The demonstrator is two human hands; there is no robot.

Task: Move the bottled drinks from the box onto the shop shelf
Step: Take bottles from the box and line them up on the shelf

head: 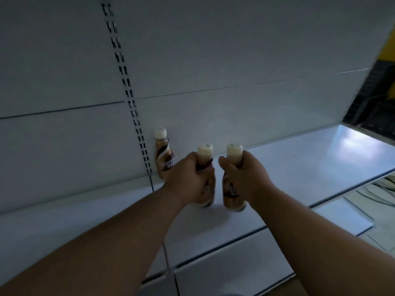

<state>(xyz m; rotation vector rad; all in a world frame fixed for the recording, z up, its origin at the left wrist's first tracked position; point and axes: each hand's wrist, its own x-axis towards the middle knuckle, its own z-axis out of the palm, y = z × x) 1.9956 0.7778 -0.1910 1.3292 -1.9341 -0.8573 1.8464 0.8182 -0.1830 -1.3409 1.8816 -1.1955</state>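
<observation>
Head view blurs the brown labels. Left hand (189, 178) grips one brown cream-capped plastic bottle (206, 167), right hand (245, 176) another (234, 189), bases at the white metal shelf (299, 167). A third bottle (163, 154) stands against the back panel (213, 60) beside the slotted upright (136, 116).

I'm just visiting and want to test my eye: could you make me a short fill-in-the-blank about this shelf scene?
1. Each hand, the left hand and the right hand, grips ___ bottle.
2. The number of bottles in view is ___.
3. The free bottle stands on the shelf against the ___ wall.
4. The bottle caps are ___ in colour.

Missing words: one; three; back; white
</observation>
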